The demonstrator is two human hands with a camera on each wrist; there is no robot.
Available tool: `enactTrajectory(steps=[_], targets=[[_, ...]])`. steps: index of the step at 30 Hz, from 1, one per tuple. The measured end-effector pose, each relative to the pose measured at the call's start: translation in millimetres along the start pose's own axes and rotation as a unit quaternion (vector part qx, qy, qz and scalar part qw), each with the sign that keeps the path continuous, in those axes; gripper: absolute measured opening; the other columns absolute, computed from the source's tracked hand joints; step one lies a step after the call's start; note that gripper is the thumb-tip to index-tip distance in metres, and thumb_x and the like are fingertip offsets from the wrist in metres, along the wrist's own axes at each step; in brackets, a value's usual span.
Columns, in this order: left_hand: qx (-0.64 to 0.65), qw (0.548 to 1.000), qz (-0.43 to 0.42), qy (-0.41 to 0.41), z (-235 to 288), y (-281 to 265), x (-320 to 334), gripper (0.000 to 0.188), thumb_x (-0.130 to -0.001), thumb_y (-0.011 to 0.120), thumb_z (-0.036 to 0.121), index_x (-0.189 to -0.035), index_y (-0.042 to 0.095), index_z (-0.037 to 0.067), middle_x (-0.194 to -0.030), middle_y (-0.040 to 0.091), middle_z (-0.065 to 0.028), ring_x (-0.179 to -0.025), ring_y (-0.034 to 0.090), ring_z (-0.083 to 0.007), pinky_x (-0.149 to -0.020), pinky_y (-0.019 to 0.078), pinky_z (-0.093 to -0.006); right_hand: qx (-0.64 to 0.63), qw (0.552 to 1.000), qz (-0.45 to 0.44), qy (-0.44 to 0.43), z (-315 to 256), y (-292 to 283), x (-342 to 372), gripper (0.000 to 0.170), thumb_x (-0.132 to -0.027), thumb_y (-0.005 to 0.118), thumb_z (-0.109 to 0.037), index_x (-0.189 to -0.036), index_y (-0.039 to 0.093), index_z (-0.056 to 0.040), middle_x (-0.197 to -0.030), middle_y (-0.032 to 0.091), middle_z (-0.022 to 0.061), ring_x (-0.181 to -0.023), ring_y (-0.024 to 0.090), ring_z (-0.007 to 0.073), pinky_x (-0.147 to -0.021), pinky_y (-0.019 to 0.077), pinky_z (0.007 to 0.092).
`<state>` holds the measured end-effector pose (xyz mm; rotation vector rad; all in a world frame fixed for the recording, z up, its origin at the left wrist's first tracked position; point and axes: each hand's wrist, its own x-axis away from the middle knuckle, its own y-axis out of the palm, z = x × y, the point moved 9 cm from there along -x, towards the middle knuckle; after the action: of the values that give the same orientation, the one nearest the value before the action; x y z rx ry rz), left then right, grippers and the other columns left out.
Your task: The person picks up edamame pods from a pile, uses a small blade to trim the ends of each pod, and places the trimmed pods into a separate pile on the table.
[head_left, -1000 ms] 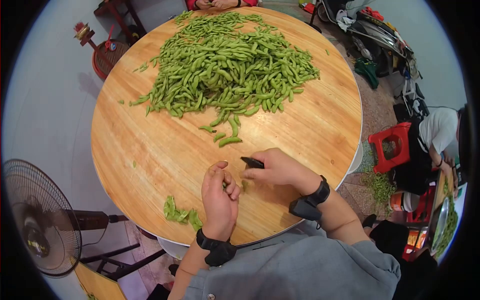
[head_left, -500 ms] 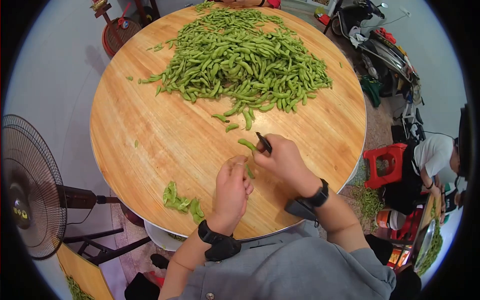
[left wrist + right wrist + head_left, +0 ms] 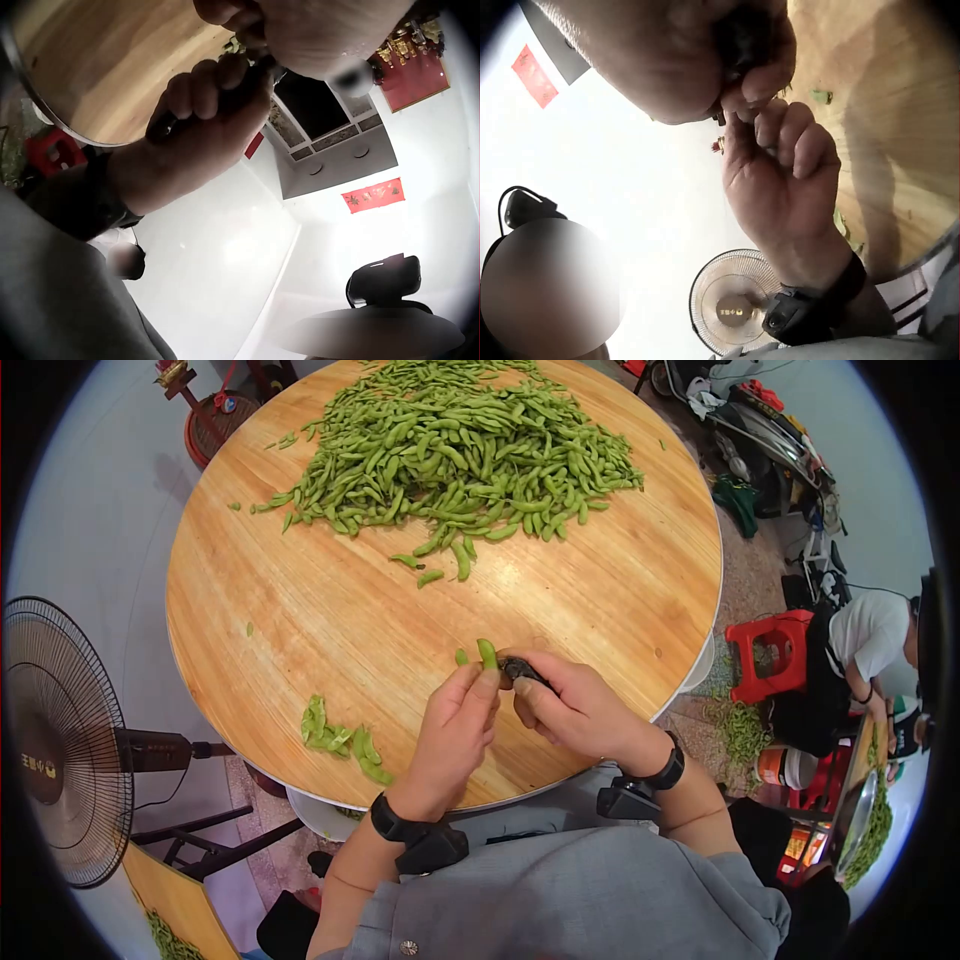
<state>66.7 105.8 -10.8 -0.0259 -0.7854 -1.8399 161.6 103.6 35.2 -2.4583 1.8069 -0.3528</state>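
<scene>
In the head view my left hand (image 3: pixel 458 728) pinches a green pod (image 3: pixel 487 653) between thumb and fingers, its tip pointing up. Another bit of green (image 3: pixel 461 657) shows beside that thumb. My right hand (image 3: pixel 580 710) grips a black tool (image 3: pixel 524 672) and meets the left hand at the pod. The left wrist view shows the right hand (image 3: pixel 210 127) with fingers curled round the dark tool. A large heap of green pods (image 3: pixel 450 460) covers the far part of the round wooden table (image 3: pixel 250 680). Near the left forearm lies a small group of green pods (image 3: pixel 325 732).
A few loose pods (image 3: pixel 430 577) lie between the heap and my hands. A standing fan (image 3: pixel 65 750) is at the left. Right of the table are a red stool (image 3: pixel 770 655), a bucket (image 3: pixel 797 767) and a seated person in white (image 3: pixel 868 635).
A pod held at the right hand half a second ago is now pinched in the left hand. Both hands have come together, and the whole view has shifted.
</scene>
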Motion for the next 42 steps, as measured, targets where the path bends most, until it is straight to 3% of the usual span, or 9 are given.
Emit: enactTrajectory(steps=[9, 14, 16, 21, 24, 26, 32, 37, 42], targets=[[-0.023, 1.000, -0.016, 0.014, -5.1, -3.6, 12.3, 0.019, -0.093, 0.047, 0.023, -0.093, 0.053, 0.005, -0.062, 0.036, 0.0066, -0.051, 0.029, -0.0022, -0.045, 0.0238, -0.0174, -0.075, 0.995, -0.053, 0.026, 15.1, 14.0, 5.5, 0.033, -0.089, 0.043, -0.010, -0.120, 0.044, 0.0002, -0.076, 0.057, 0.0089, -0.067, 0.055, 0.0139, -0.062, 0.0443, 0.0266], [-0.391, 0.872, 0.076, 0.284, 28.6, -7.4, 22.2, 0.015, -0.090, 0.051, 0.014, -0.084, 0.053, 0.000, -0.067, 0.048, 0.0001, -0.059, 0.043, -0.0084, -0.052, 0.0352, -0.0225, 0.068, 0.997, -0.004, -0.026, 12.4, 15.1, 5.4, 0.039, -0.088, 0.044, -0.011, -0.126, 0.040, -0.0004, -0.092, 0.060, 0.0156, -0.079, 0.057, 0.0195, -0.071, 0.0456, 0.0300], [-0.440, 0.841, 0.084, 0.304, 35.3, -2.5, 25.6, 0.015, -0.089, 0.052, 0.013, -0.083, 0.052, -0.001, -0.067, 0.049, -0.0009, -0.060, 0.044, -0.0095, -0.053, 0.0364, -0.0238, 0.002, 1.000, 0.009, -0.028, 18.7, 19.9, 2.3, 0.037, -0.093, 0.038, -0.009, -0.130, 0.038, -0.0072, -0.062, 0.041, -0.0029, -0.050, 0.036, 0.0035, -0.044, 0.0301, 0.0191], [-0.482, 0.829, 0.077, 0.274, 34.7, -4.0, 24.4, 0.013, -0.087, 0.054, 0.011, -0.084, 0.053, -0.001, -0.066, 0.050, -0.0089, -0.061, 0.052, -0.0184, -0.055, 0.0406, -0.0303, -0.301, 0.936, -0.104, 0.150, 30.2, 30.1, 6.2, 0.040, -0.092, 0.038, -0.012, -0.131, 0.037, -0.0099, -0.067, 0.043, -0.0014, -0.050, 0.038, 0.0063, -0.045, 0.0333, 0.0202], [-0.320, 0.919, 0.034, 0.229, 25.6, -15.5, 21.6, 0.018, -0.090, 0.051, 0.014, -0.079, 0.051, -0.001, -0.060, 0.046, -0.0018, -0.053, 0.047, -0.0126, -0.047, 0.0361, -0.0266, -0.438, 0.858, -0.139, 0.230, 28.1, 42.1, 15.0, 0.041, -0.092, 0.036, -0.010, -0.133, 0.036, -0.0143, -0.062, 0.033, -0.0054, -0.044, 0.026, 0.0016, -0.038, 0.0222, 0.0163], [-0.072, 0.997, -0.011, 0.001, -6.9, -21.8, 19.6, 0.024, -0.093, 0.048, 0.020, -0.078, 0.051, 0.001, -0.056, 0.039, 0.0031, -0.045, 0.037, -0.0062, -0.040, 0.0268, -0.0209, -0.469, 0.836, -0.136, 0.248, 30.9, 44.7, 18.3, 0.041, -0.092, 0.037, -0.009, -0.133, 0.035, -0.0152, -0.060, 0.030, -0.0055, -0.043, 0.023, 0.0005, -0.036, 0.0177, 0.0154], [0.264, 0.942, -0.175, -0.108, -26.4, 3.9, 23.4, 0.037, -0.095, 0.039, 0.034, -0.076, 0.048, 0.004, -0.052, 0.026, 0.0040, -0.043, 0.022, -0.0048, -0.037, 0.0194, -0.0185, -0.553, 0.770, -0.199, 0.250, 29.8, 55.9, 25.0, 0.041, -0.092, 0.035, -0.010, -0.132, 0.035, -0.0171, -0.061, 0.032, -0.0064, -0.043, 0.025, 0.0014, -0.038, 0.0213, 0.0157], [0.233, 0.961, -0.119, -0.090, -27.7, -3.9, 22.2, 0.038, -0.096, 0.036, 0.035, -0.076, 0.047, 0.004, -0.053, 0.027, 0.0038, -0.043, 0.022, -0.0054, -0.037, 0.0198, -0.0184, -0.331, 0.920, -0.117, 0.175, 37.9, 39.9, 16.7, 0.034, -0.092, 0.040, -0.014, -0.125, 0.041, -0.0116, -0.057, 0.034, -0.0060, -0.043, 0.030, 0.0037, -0.038, 0.0259, 0.0204], [0.175, 0.976, -0.104, -0.083, -29.5, -6.3, 24.5, 0.035, -0.096, 0.038, 0.032, -0.077, 0.047, 0.004, -0.054, 0.028, 0.0041, -0.044, 0.023, -0.0050, -0.038, 0.0198, -0.0182, -0.267, 0.953, -0.035, 0.139, 37.8, 19.9, 2.7, 0.015, -0.088, 0.050, -0.018, -0.096, 0.053, -0.0054, -0.055, 0.040, -0.0047, -0.042, 0.036, 0.0042, -0.038, 0.0289, 0.0212]])
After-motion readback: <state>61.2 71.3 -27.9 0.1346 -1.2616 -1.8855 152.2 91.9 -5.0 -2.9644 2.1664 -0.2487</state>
